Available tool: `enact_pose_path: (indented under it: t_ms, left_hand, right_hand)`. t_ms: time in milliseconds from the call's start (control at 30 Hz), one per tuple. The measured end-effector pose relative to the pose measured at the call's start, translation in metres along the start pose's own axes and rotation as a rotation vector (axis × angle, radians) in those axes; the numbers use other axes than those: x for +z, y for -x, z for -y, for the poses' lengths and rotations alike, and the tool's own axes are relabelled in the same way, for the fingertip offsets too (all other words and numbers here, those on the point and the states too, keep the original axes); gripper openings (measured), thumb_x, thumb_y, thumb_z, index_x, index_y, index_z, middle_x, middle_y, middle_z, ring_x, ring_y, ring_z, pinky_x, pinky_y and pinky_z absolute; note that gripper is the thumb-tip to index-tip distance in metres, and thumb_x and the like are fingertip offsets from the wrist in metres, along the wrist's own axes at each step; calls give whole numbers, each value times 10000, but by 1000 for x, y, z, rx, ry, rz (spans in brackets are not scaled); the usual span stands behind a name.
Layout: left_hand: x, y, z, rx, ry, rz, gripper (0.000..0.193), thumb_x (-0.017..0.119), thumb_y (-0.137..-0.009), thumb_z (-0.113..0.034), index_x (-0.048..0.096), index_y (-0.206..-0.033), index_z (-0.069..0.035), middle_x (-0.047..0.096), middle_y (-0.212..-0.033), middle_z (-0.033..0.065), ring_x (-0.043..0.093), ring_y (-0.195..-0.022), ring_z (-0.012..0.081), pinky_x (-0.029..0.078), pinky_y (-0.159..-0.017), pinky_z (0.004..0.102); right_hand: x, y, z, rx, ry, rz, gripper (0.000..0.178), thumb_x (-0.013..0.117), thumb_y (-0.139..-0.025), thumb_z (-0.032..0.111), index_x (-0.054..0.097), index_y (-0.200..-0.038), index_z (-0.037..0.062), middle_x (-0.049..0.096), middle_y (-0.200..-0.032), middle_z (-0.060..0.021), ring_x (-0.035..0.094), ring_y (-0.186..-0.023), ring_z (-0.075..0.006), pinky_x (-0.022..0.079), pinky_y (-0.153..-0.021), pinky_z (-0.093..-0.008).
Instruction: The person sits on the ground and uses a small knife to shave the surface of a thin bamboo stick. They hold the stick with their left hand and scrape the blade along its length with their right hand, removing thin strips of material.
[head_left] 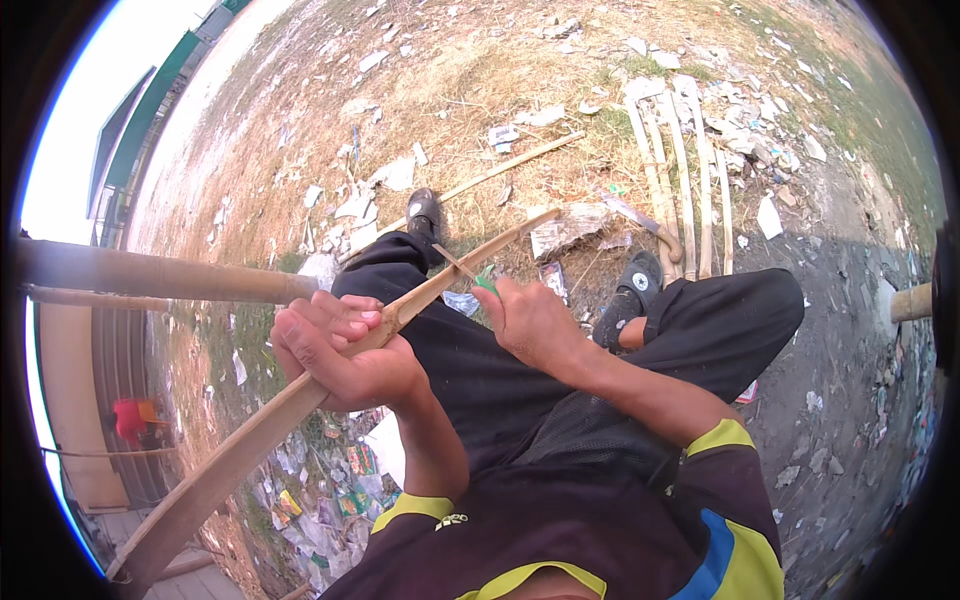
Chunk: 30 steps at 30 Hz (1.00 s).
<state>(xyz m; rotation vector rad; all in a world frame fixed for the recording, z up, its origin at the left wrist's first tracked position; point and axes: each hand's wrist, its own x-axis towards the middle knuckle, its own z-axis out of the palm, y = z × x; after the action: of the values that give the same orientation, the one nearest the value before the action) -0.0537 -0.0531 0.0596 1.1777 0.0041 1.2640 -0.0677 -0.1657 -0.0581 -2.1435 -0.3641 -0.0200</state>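
Note:
A long split bamboo strip [240,440] runs slantwise across my lap, from the lower left up to a narrow far end between my feet. My left hand [345,350] is wrapped round its middle from below, fingers curled over the edge. In my right fist [540,325] is a small knife with a green handle [487,283]. Its thin blade [455,262] lies across the strip, beyond my left hand; whether the edge bites into the bamboo I cannot tell.
Several pale bamboo strips [680,170] lie side by side at the far right. Near them is a blade with a curved wooden handle [668,243]. Another thin strip [510,165] lies ahead. A thick pole [160,270] juts in from the left. Litter [320,510] covers the ground.

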Motion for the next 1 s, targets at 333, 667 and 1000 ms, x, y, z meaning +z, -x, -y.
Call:
enact_pose_path:
  t_ms: [333,667,1000]
  left_hand:
    - [-1,9,-5,31,-17,8,343,443,-968,-157,337,-656,-61,282,-500,-7,289,-395,63,341,-362,195]
    - [3,8,-4,-15,36,34,354,420,-976,-160,321,-650,-63,285,-506,-5,294,-406,66,333,-365,191]
    - [10,17,-9,43,-36,84,331,423,-975,-154,359,-670,-44,300,-504,-7,302,-407,74,354,-374,205]
  right_hand:
    - [13,-8,-30,21,69,-11,505,412,-998,356,576,-739,-45,574,-594,-286,604,-605,-461,493,-549,-515]
    - [36,-31,-92,82,80,-86,530,396,-997,387,617,-749,-26,599,-614,-267,623,-615,-442,505,-593,-525]
    - [53,-35,-165,62,414,-128,507,381,-999,428,562,-781,8,608,-574,-215,632,-522,-378,522,-501,-476]
